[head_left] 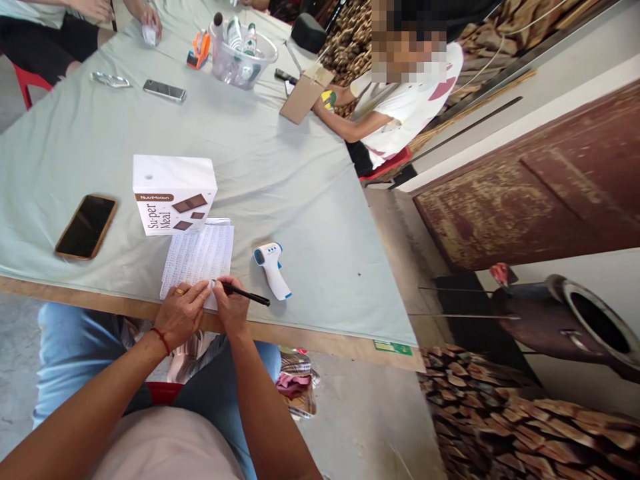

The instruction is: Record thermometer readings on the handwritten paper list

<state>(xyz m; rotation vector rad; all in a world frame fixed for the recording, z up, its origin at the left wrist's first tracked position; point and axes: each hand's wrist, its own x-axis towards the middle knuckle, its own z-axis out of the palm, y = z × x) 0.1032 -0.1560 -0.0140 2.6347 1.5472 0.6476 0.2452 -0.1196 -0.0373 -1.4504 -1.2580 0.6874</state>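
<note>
My right hand (231,307) is closed round a black pen (253,296), its tip down on a sheet of paper (199,257) covered in rows of handwriting. Beside it, my left hand (183,312) lies on the lower part of the sheet with fingers stretched out, a ring and a red cord bracelet on it. A white "Su-per Meal" box (175,177) stands at the paper's far edge. To the right of the pen lies a white and blue infrared thermometer (273,270). Between the hands, the pen's tip is partly hidden.
A phone in a brown case (87,227) lies left; farther off are another phone (165,91), an orange tape dispenser (199,50) and a plastic basin (240,70) with bottles. Across the table a person (380,113) holds a cardboard box (306,93); another person's hand (150,20) shows at top left.
</note>
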